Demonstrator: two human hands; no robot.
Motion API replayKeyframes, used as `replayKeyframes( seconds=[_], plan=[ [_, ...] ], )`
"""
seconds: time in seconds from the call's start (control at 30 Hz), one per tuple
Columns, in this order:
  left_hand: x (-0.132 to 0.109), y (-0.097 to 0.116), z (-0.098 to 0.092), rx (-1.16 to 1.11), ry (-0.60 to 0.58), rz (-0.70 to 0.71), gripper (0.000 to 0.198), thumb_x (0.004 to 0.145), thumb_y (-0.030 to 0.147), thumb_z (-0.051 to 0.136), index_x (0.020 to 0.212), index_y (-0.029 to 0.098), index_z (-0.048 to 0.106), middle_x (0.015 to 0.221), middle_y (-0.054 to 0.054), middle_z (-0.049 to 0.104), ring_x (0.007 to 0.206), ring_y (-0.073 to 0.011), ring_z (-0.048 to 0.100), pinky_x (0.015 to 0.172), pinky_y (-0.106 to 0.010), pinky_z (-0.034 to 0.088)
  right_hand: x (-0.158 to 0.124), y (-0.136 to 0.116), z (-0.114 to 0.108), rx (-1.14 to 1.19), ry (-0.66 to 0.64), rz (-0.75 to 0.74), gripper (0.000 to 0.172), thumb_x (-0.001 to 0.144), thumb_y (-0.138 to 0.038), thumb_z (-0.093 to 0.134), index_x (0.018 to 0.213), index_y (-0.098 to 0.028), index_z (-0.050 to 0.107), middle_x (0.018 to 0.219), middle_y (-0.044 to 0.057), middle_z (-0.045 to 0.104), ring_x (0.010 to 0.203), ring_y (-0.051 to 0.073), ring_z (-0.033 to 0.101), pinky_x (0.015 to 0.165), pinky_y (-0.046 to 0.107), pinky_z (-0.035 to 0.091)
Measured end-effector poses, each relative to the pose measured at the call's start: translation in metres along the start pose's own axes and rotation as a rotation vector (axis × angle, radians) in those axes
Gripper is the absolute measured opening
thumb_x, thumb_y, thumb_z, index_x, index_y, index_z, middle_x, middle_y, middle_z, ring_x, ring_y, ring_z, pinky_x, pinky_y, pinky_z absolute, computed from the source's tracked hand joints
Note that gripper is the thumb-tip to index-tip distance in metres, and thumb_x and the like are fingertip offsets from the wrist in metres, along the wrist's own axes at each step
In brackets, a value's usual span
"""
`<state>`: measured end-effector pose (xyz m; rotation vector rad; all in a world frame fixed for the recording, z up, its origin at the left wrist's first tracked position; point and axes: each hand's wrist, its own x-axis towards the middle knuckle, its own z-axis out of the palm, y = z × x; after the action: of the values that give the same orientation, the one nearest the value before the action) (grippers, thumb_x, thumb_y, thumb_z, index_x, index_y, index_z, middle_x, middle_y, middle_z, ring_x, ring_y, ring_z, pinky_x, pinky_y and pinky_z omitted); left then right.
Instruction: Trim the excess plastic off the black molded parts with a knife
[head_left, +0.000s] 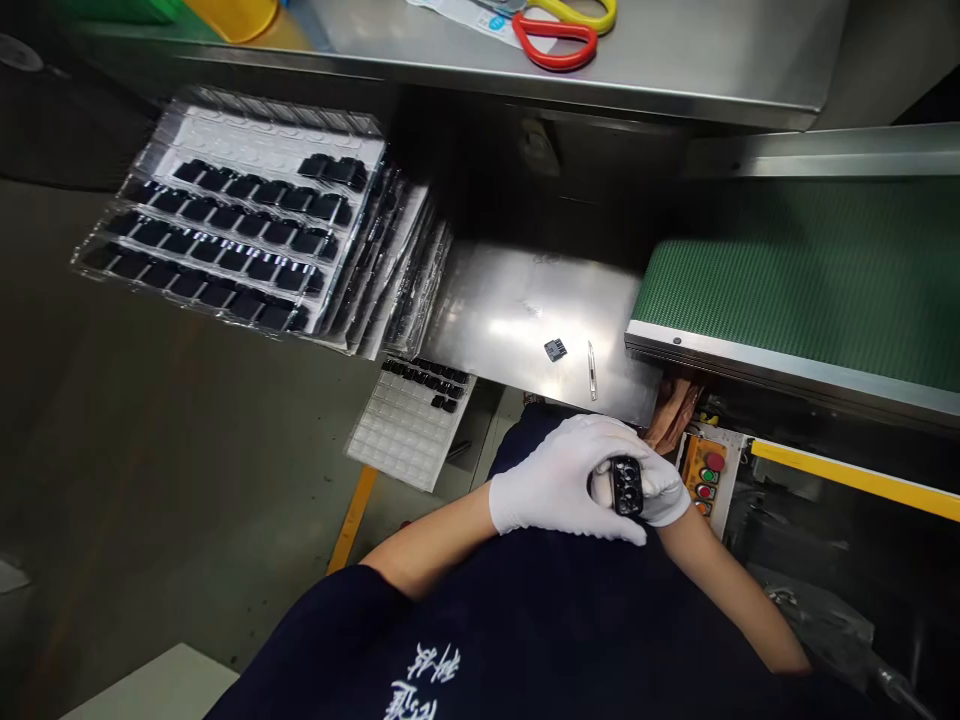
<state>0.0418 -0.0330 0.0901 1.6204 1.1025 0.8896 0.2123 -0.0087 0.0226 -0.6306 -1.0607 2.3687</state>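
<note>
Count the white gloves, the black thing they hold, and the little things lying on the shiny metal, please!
White gloves: 2
Black part held in the gloves: 1
Small dark part on the metal sheet: 1
Slim metal tool on the metal sheet: 1
Total: 5

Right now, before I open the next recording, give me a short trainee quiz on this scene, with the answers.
1. What do the gloved left hand and right hand hold between them?
2. True or false: the small dark part lies on the green conveyor belt.
3. Where are the scissors? A: on the upper steel shelf; B: on the belt; C: in the white tray.

Key:
1. A black part with round openings.
2. False: it lies on a steel plate.
3. A.
</note>
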Motion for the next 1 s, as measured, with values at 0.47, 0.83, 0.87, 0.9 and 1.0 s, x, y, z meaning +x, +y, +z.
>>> replayKeyframes(
  seconds=[0.47,0.83,0.87,0.9,1.0],
  plan=[
    [-0.064,-0.091,-0.118,-0.599,0.28,-0.765,0.053,0.093,0.063,0.06,0.07,0.016,0.07,0.06,-0.002,0.062,0.05,-0.0133,0.048,0.049,-0.028,0.038,0.115,0.017,0.026,-1.019,0.181,-0.235,0.031,0.084,-0.032,0.08,0.115,-0.026,0.075,0.11,0.006,0.076,0.099,0.026,0.073,0.093,0.044,0.059],
    [-0.186,-0.201,-0.218,-0.783,0.784,-0.916,0.032,0.101,0.041,0.063,0.084,0.013,0.064,0.073,0.003,0.06,0.058,-0.0082,0.055,0.053,-0.02,0.048,0.292,0.079,0.104,-1.227,-0.296,-0.183,0.027,0.102,-0.035,0.055,0.108,-0.022,0.078,0.122,0.01,0.074,0.125,0.027,0.065,0.112,0.053,0.05],
    [-0.207,-0.217,-0.231,-0.769,0.865,-0.964,0.029,0.101,0.04,0.064,0.093,0.013,0.067,0.084,0.001,0.065,0.068,-0.0115,0.062,0.06,-0.023,0.054,0.306,0.091,0.103,-1.212,-0.269,-0.073,0.032,0.103,-0.038,0.051,0.117,-0.021,0.075,0.125,0.01,0.073,0.123,0.025,0.067,0.113,0.052,0.05],
    [-0.228,-0.234,-0.244,-0.764,0.95,-1.009,0.027,0.101,0.039,0.065,0.104,0.013,0.068,0.095,-0.002,0.068,0.078,-0.0149,0.066,0.068,-0.028,0.059,0.32,0.103,0.1,-1.212,-0.232,0.039,0.038,0.103,-0.042,0.05,0.126,-0.02,0.071,0.128,0.012,0.073,0.122,0.025,0.068,0.113,0.051,0.05],
    [-0.287,-0.283,-0.274,-0.782,1.191,-1.098,0.034,0.1,0.037,0.066,0.124,0.014,0.065,0.12,-0.009,0.068,0.101,-0.0221,0.069,0.086,-0.04,0.062,0.358,0.14,0.081,-1.3,-0.203,0.295,0.057,0.097,-0.057,0.054,0.135,-0.016,0.066,0.128,0.016,0.073,0.12,0.028,0.07,0.111,0.053,0.051]
  ],
)
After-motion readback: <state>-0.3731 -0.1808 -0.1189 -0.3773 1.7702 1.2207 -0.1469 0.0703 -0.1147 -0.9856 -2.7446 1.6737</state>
